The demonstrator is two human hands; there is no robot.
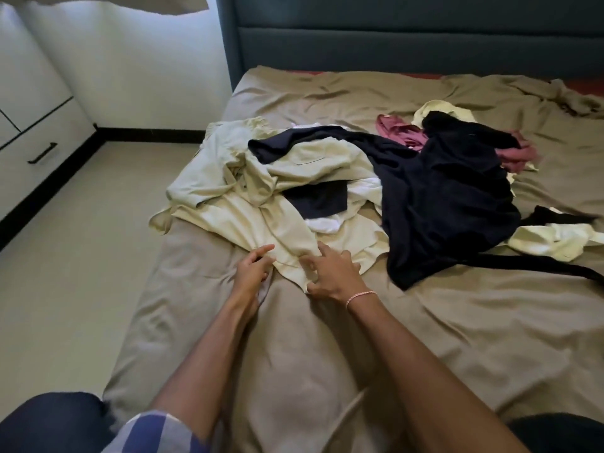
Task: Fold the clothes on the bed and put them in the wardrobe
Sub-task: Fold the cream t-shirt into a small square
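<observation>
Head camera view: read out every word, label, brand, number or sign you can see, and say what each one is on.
No text can be read in this view.
Cream garment: no print or label shows.
Dark garment: plain, apart from one tiny pale mark near the top that is too small to read.
Pink garment: no text shows.
Drawer: only a handle, no marking.

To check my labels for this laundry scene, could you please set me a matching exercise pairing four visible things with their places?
Things: 1 cream shirt; 2 dark garment; 3 pink garment; 4 bracelet.
Places: A far side of the clothes pile; B right wrist; C pile's near edge, at the left hand and right hand; D draped across the pile's right half.
Pairs: 1-C; 2-D; 3-A; 4-B.
</observation>
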